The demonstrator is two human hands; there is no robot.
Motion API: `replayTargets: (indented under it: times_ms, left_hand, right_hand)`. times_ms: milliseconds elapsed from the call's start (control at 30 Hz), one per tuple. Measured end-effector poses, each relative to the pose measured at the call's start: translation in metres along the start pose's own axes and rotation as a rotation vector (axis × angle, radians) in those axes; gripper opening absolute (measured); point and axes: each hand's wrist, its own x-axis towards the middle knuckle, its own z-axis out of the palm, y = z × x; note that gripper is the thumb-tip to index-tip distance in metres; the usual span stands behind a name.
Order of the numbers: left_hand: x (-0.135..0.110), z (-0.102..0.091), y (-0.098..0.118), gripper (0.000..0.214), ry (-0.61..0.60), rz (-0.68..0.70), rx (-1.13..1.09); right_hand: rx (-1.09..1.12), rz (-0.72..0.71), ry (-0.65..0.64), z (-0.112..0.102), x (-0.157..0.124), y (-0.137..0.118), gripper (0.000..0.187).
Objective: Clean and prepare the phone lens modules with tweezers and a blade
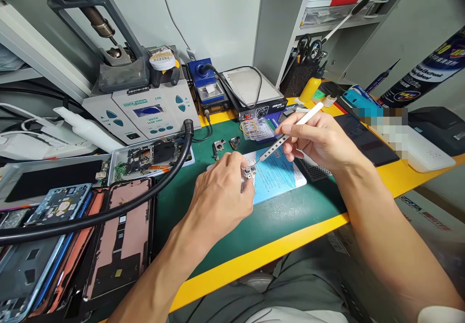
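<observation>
Between the thumb and fingers of my left hand (223, 192) is a small phone camera module (250, 170), partly covered by the fingers. My right hand (319, 136) grips a pair of slim white tweezers (276, 147) with a row of holes along the shaft. Their tip points down-left and meets the module's upper edge; whether it pinches anything is too small to tell. Beneath both hands lies a blue and white printed card (278, 177) on the green mat (203, 245). Just beyond my left hand are two loose camera parts (219, 146).
At the left, opened phones and back covers (121, 236) lie in a stack, crossed by a thick black hose (145, 199). A grey hot-air station (152, 110), a soldering station (209, 90) and a heating plate (254, 93) line the back. A dark phone (366, 139) rests at right.
</observation>
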Motion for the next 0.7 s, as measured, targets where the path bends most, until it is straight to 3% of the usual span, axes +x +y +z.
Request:
replayTargets:
  times_ms: [367,700]
  left_hand:
    - [0.0005,-0.0009,0.0003,0.015,0.0,-0.031,-0.037]
    - [0.0013,0.0001,-0.0013,0.015,0.069,-0.102,-0.324]
  right_hand:
    - [0.049,-0.031,-0.017,-0.0022,-0.0004,0.002,0.01]
    - [0.079,-0.01,-0.009,-0.0041,0.0013,-0.0016,0.014]
